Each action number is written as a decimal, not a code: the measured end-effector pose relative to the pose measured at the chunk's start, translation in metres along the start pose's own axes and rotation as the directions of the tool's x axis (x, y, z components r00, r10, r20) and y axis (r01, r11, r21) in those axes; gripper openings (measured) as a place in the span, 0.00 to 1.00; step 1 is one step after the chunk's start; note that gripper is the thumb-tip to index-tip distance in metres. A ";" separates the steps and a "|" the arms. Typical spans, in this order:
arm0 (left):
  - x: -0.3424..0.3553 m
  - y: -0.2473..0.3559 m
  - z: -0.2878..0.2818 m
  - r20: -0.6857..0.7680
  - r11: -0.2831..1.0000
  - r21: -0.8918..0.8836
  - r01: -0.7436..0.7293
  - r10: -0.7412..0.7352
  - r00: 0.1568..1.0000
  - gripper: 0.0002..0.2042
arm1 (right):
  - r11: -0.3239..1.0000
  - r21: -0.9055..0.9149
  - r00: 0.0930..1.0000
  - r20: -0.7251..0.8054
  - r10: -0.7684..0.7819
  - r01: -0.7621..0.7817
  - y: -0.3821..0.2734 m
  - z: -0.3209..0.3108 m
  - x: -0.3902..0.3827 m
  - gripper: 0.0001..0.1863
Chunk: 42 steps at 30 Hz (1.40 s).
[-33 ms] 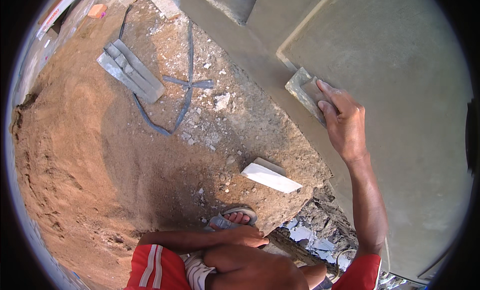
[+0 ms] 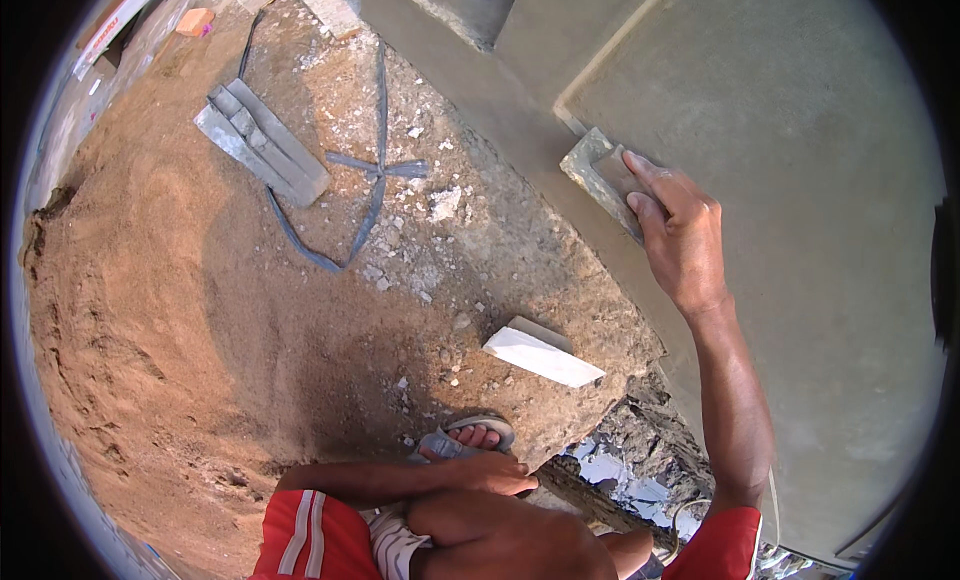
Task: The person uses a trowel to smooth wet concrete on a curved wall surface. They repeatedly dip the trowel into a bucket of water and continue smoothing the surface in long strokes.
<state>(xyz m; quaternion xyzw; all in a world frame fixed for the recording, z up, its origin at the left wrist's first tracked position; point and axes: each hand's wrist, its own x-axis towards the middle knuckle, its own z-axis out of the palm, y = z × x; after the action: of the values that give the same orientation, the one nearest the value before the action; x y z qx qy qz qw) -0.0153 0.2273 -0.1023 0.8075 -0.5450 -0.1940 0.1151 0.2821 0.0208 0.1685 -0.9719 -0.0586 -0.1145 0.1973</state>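
Observation:
My right hand (image 2: 683, 230) is closed around the grip of a plastering float (image 2: 590, 170), thumb on the near side. The float's rectangular, cement-smeared blade lies against the smooth grey cement surface (image 2: 800, 230), along its border strip and just below the corner of a raised ridge (image 2: 575, 100). My left hand (image 2: 497, 473) rests low by my bent knee, above my sandalled foot (image 2: 470, 437). Its fingers look curled, with no tool visible in them; their tips are partly hidden.
A white-edged float or block (image 2: 543, 354) lies on the ground between my foot and the cement. Farther left, a grey trowel (image 2: 262, 145) lies on the sand (image 2: 130, 280) beside knotted grey strapping (image 2: 375, 170). A muddy gap (image 2: 630, 470) runs below the cement edge.
My right hand and the float have shifted slightly up and to the left along the cement border. My left hand stays in place.

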 end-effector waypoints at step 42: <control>0.036 -0.018 -0.024 0.250 0.804 -0.554 -0.216 0.409 0.878 0.18 | 0.999 -0.054 1.000 0.027 0.002 -0.001 -0.010 0.021 0.029 0.19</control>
<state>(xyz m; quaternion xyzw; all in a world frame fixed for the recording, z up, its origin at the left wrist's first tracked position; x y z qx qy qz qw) 0.0217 0.2006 -0.0947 0.5956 -0.6130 -0.4524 0.2545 0.3128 0.0402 0.1605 -0.9784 -0.0573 -0.1025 0.1702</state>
